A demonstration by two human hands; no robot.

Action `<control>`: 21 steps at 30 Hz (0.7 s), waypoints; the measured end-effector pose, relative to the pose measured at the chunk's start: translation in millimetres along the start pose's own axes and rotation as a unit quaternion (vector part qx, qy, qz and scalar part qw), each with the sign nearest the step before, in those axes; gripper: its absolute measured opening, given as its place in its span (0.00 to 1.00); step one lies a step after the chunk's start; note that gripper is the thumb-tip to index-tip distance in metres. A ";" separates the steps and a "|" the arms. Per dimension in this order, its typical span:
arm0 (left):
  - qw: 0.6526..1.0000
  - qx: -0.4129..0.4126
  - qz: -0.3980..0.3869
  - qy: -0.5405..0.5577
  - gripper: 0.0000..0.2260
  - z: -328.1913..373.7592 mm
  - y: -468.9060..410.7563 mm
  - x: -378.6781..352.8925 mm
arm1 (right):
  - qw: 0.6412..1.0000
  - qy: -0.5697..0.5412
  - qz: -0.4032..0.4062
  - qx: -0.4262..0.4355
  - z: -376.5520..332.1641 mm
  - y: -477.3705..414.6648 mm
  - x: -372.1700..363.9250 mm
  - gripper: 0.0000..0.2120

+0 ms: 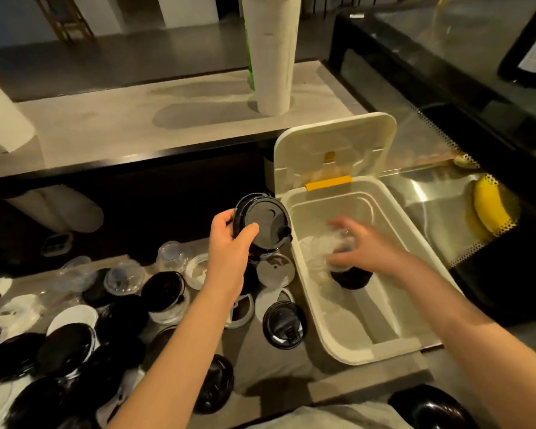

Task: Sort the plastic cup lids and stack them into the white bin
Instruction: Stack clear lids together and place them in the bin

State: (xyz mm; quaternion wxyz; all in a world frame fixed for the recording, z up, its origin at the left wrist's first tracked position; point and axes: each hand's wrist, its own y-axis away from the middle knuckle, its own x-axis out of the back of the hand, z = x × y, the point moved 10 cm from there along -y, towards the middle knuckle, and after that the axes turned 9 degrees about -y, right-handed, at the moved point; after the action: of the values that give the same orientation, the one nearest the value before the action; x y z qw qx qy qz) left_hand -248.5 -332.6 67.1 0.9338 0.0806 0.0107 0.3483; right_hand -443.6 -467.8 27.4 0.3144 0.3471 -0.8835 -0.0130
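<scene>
My left hand (229,243) grips a short stack of black lids (266,224) just left of the bin (353,356), thumb pressed flat on the top face, fingers curled round the far left rim. My right hand (365,246) is inside the bin, blurred, its fingers spread and bent over clear lids (322,252) that sit on a dark stack (351,278). I cannot tell whether they hold them. More loose lids (75,335) lie on the counter, near left.
</scene>
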 end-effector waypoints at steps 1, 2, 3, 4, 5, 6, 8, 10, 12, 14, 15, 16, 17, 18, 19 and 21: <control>1.000 0.002 0.001 0.004 0.15 -2.4 1.7 -2.5 | 0.996 0.079 -0.050 0.015 -0.3 2.0 -11.8 0.32; 1.000 0.004 0.001 0.009 0.15 -4.4 4.3 -4.7 | 0.984 0.146 -0.091 0.034 -0.7 4.7 -24.5 0.33; 1.000 0.006 0.002 0.013 0.16 -6.8 6.9 -6.5 | 0.972 0.193 -0.125 0.047 1.3 6.6 -36.9 0.33; 1.000 0.007 0.003 0.015 0.16 -8.9 9.3 -7.8 | 0.961 0.224 -0.155 0.046 5.7 8.3 -48.4 0.33; 1.000 0.007 0.007 0.015 0.16 -10.7 11.6 -8.5 | 0.951 0.250 -0.177 0.045 10.4 9.6 -58.2 0.33; 1.000 0.006 0.012 0.014 0.15 -12.7 13.5 -8.6 | 0.938 0.284 -0.192 0.046 16.1 10.0 -66.4 0.32; 1.000 0.007 0.022 0.014 0.15 -16.6 16.6 -8.3 | 0.904 0.366 -0.210 0.065 25.1 10.0 -82.5 0.30; 0.999 0.009 0.031 0.013 0.17 -19.3 19.2 -6.7 | 0.872 0.430 -0.224 0.074 36.6 9.5 -95.1 0.30; 0.999 0.013 0.038 0.014 0.17 -22.0 21.9 -4.7 | 0.851 0.463 -0.238 0.070 48.7 9.3 -103.3 0.31; 0.999 0.017 0.043 0.015 0.17 -24.1 25.0 -3.4 | 0.840 0.479 -0.243 0.072 54.0 8.5 -109.0 0.34; 0.999 0.019 0.045 0.017 0.17 -25.0 26.6 -3.3 | 0.834 0.488 -0.243 0.081 53.0 8.1 -111.3 0.34; 0.998 0.021 0.047 0.021 0.17 -25.7 28.1 -3.5 | 0.829 0.496 -0.243 0.086 52.8 7.8 -113.1 0.35; 0.998 0.022 0.048 0.024 0.18 -26.0 29.5 -4.2 | 0.827 0.499 -0.243 0.089 53.0 7.3 -114.9 0.34; 0.998 0.022 0.048 0.027 0.18 -26.0 30.8 -5.2 | 0.826 0.500 -0.244 0.088 54.7 7.1 -116.6 0.34; 0.998 0.022 0.048 0.031 0.18 -25.8 31.9 -6.2 | 0.829 0.496 -0.244 0.087 56.5 6.3 -117.2 0.35; 0.998 0.021 0.049 0.037 0.18 -25.3 33.6 -7.8 | 0.842 0.476 -0.243 0.076 59.2 5.2 -114.7 0.37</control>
State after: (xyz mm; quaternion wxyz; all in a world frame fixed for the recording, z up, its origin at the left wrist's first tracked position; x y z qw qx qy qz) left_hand -278.1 -309.1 47.2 0.9129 0.0879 0.0484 0.3957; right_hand -415.7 -404.2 -81.5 0.6558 0.5367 -0.5108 0.1447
